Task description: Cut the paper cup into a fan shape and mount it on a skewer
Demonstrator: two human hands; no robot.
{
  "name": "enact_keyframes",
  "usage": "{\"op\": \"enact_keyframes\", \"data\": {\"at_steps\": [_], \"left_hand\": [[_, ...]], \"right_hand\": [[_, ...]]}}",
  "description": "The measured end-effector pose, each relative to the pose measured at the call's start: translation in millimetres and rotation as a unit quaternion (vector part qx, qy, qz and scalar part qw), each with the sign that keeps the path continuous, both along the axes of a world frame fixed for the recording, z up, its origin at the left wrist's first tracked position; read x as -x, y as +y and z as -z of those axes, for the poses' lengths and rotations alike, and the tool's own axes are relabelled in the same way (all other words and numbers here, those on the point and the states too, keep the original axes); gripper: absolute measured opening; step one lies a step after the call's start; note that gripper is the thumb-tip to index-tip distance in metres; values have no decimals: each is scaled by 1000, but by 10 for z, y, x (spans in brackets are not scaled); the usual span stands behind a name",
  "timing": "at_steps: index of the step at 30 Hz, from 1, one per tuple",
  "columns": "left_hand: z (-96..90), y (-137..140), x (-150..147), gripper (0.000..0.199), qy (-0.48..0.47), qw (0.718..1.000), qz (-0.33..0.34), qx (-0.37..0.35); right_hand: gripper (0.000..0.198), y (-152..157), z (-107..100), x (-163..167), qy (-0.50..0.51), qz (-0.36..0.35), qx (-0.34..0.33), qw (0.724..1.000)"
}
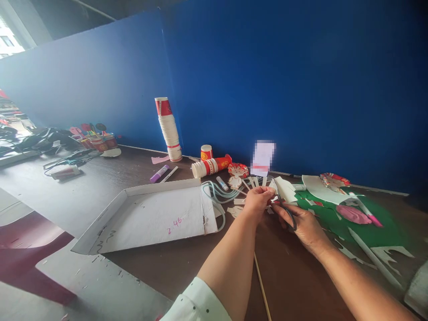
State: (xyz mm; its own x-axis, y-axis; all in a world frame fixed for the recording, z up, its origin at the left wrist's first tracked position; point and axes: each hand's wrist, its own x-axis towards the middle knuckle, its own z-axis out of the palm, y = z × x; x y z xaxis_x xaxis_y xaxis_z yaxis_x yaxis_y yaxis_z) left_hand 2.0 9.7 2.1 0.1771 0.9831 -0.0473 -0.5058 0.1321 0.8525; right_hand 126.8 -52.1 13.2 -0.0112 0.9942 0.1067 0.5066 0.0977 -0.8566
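My left hand (258, 199) is closed in a pinch on a cut paper cup (264, 181), whose white strips fan out beyond the fingers; a bit of red shows below them. My right hand (306, 225) grips dark-handled scissors (280, 199), fingers in the loops. Their blades point up and away, right beside my left fingertips. Whether the blades touch the paper I cannot tell. White paper scraps (236, 210) lie left of my left hand. A curved white sheet (285, 189) is just behind the scissors.
A shallow white cardboard tray (150, 218) lies left. Behind stand a tall cup stack (169, 133) and a toppled stack (212, 166), near a blue partition (267, 80). Green paper (314, 211) with scraps and a pink marker (374, 219) is right. A thin stick (262, 287) lies in front.
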Motion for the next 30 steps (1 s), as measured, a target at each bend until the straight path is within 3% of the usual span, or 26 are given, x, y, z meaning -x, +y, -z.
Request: {"op": "enact_keyframes", "data": {"at_steps": [30], "left_hand": [[-38,-36,16,38,-10,1000,-3,2]], "right_hand": [[44,-15,-50,30,14,0,7,1000]]}}
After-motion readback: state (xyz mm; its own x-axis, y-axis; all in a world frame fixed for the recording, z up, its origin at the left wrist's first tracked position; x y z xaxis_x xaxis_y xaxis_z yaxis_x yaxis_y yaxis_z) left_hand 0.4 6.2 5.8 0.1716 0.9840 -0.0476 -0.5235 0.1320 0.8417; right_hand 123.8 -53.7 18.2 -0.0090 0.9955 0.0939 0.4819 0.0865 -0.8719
